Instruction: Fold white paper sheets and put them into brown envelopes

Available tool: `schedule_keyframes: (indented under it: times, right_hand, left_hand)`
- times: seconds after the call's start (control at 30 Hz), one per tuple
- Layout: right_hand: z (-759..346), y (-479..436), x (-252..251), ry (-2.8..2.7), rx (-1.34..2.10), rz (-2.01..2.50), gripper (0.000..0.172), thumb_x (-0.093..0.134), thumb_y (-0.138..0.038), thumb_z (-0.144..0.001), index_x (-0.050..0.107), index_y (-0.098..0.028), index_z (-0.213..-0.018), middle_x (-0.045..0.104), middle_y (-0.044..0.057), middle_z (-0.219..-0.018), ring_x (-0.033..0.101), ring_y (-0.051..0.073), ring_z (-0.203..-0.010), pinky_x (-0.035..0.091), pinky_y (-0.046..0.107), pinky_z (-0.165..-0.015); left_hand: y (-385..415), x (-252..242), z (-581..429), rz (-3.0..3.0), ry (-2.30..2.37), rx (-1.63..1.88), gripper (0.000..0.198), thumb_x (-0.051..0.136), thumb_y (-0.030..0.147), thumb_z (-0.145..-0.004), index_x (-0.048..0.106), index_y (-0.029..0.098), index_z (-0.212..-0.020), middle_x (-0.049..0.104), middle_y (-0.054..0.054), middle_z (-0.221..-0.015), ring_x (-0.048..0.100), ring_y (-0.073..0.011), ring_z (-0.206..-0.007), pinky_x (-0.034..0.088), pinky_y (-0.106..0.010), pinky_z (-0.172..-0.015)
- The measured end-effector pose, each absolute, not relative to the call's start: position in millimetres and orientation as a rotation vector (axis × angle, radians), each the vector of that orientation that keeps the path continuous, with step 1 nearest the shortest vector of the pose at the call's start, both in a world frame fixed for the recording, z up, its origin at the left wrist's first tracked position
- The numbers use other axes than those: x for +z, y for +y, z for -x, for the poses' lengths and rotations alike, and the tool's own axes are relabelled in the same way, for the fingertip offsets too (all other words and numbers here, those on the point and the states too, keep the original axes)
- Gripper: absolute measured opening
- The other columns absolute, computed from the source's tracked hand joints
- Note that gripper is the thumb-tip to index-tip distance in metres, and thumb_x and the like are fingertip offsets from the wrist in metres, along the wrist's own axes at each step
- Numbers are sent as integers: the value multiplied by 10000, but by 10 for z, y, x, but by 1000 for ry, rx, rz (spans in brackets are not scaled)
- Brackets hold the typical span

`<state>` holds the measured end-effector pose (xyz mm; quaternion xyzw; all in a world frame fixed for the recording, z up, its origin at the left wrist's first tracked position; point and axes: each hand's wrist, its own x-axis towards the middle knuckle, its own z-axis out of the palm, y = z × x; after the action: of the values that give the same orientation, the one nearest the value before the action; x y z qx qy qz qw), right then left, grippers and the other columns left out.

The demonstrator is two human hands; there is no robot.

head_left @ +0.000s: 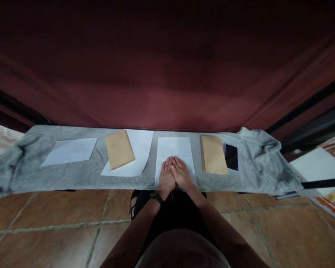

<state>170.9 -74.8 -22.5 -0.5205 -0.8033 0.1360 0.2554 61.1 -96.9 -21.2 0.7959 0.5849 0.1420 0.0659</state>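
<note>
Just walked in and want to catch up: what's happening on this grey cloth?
A person has both hands flat, side by side, on a white sheet that lies on the grey cloth. The left hand and right hand have straight fingers and grip nothing. To the left, a brown envelope lies on a second white sheet, with a third white sheet beyond. To the right lie a second brown envelope and a dark phone.

No text, label, brand or number can be read. A faint reddish mark is seen on the tan paper envelope [119, 149], too blurred to be made out.
</note>
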Motion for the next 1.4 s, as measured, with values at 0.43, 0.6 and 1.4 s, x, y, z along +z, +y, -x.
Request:
schedule_keyframes:
  times: [0.43, 0.6, 1.4]
  right_hand:
    - [-1969, -600, -410, -2080, 76, 1594, 622, 430, -402, -1065, 340, -94, -1598, 385, 216, -1627, 380, 326, -1509, 318, 552, -1221]
    - [-2080, -594, -415, -2029, 63, 1692, 620, 395, -385, -1067, 361, -33, -1576, 377, 251, -1620, 380, 351, -1505, 313, 564, -1219]
    - [-2409, -1359, -330, -2230, -26, 1624, 617, 360, -402, -1094, 283, -99, -1626, 393, 176, -1627, 385, 292, -1513, 323, 503, -1239]
  left_hand:
    - [-827, -233, -325, -2110, 2149, 534, 633, 363, 320, -1026, 331, 38, -1592, 332, -209, -1646, 266, -300, -1562, 259, -507, -1274]
    - [-878, -219, -255, -2082, 2182, 589, 617, 382, 308, -1027, 355, 42, -1583, 357, -204, -1636, 299, -307, -1549, 257, -503, -1278]
    - [-1537, -136, -177, -2331, 2056, 487, 596, 357, 365, -1067, 381, 33, -1560, 402, -230, -1607, 352, -333, -1525, 342, -537, -1230]
